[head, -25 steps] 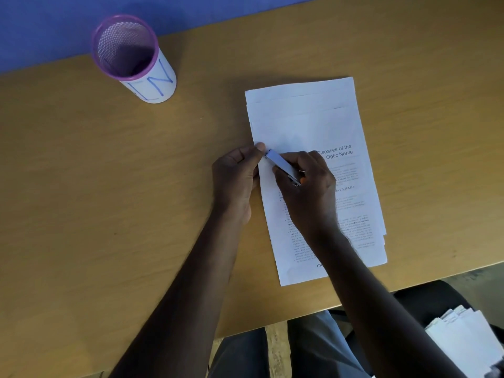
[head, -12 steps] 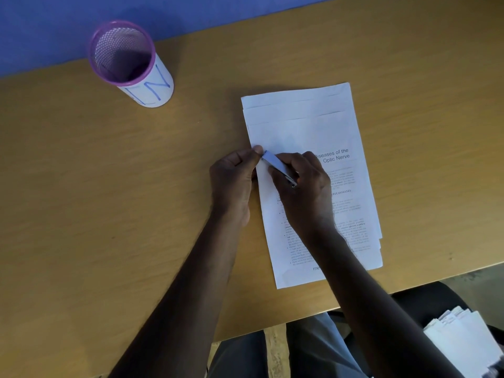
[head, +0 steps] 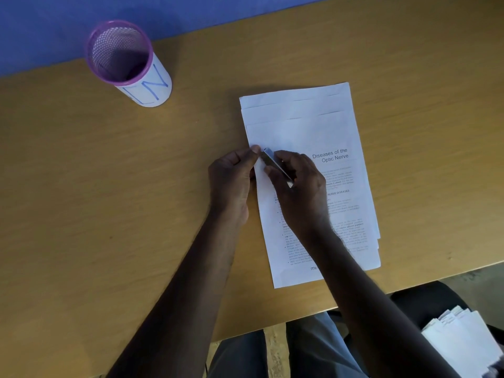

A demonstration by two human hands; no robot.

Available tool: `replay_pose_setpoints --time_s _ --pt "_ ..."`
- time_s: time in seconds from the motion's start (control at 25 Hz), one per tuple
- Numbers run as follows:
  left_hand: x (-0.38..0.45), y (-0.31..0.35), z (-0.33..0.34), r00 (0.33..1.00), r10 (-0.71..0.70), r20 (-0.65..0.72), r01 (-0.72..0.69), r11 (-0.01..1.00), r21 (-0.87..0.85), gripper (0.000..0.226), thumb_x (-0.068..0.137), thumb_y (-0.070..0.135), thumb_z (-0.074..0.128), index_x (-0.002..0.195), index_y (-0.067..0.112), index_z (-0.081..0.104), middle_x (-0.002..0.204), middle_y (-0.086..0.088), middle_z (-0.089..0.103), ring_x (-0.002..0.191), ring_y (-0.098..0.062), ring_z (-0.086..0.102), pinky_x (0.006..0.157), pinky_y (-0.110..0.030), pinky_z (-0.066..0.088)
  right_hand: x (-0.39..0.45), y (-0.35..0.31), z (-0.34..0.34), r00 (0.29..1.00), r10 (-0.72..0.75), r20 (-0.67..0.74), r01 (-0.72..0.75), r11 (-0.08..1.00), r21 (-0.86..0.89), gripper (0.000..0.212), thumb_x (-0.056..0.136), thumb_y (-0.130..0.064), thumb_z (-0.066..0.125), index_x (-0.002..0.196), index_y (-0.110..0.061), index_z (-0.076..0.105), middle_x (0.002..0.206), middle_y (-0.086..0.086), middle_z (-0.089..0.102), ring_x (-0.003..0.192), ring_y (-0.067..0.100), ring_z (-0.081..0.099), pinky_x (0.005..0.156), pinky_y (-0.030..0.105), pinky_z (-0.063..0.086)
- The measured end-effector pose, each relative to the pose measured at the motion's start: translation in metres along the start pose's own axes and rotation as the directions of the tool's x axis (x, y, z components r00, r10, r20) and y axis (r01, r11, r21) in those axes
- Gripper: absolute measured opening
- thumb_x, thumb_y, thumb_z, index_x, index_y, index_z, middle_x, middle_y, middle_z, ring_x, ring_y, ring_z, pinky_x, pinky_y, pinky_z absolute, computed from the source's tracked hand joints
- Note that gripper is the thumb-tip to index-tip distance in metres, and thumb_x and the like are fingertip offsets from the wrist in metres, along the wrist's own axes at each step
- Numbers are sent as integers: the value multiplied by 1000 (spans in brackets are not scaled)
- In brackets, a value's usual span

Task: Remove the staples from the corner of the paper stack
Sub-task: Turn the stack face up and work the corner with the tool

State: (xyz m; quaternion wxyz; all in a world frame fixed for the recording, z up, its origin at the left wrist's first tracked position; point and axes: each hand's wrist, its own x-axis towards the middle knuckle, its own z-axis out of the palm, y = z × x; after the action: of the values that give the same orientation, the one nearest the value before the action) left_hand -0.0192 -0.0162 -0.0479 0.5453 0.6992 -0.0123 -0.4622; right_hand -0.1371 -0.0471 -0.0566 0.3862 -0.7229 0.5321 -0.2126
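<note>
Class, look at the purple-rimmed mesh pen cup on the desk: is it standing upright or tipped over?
Upright. The purple-rimmed mesh pen cup stands on its base on the wooden desk, its round opening facing up.

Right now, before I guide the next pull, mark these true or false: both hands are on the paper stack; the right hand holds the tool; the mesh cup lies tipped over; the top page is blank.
1. Both hands work at the paper stack. True: the left hand holds its left edge.
2. The right hand grips the metal tool. True.
3. The mesh cup lies tipped over. False: it stands upright on the desk.
4. The top page is blank. False: it carries printed text.
</note>
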Motion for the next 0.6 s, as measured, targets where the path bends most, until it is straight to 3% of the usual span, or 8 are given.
replay_pose_setpoints --time_s 0.16,0.4,0.6 --pt "0 3 1 1000 -12 -7 12 1000 -12 13 96 19 72 90 21 83 92 4 83 91 -18 80 86 -39 65 4 -2 0 994 105 42 -109 986 127 24 102 -29 68 121 -14 71 112 -4 74 100 13 70 86 40 62" --pt "-2 7 4 999 -39 -32 39 999 1 10 95 22 74 88 24 81 89 9 82 97 -19 78 96 -47 62 10 -3 -3 985 160 58 -167 974 155 21 102 -26 66 120 -16 71 111 -3 75 97 9 70 82 26 57" --pt "-3 7 2 999 -25 -33 25 1000 9 18 95 21 75 79 27 80 80 10 80 97 -26 77 95 -51 61 12 -7 -3 988 146 49 -151 983 107 28 103 -30 66 126 -15 70 120 0 74 106 12 71 92 34 62"
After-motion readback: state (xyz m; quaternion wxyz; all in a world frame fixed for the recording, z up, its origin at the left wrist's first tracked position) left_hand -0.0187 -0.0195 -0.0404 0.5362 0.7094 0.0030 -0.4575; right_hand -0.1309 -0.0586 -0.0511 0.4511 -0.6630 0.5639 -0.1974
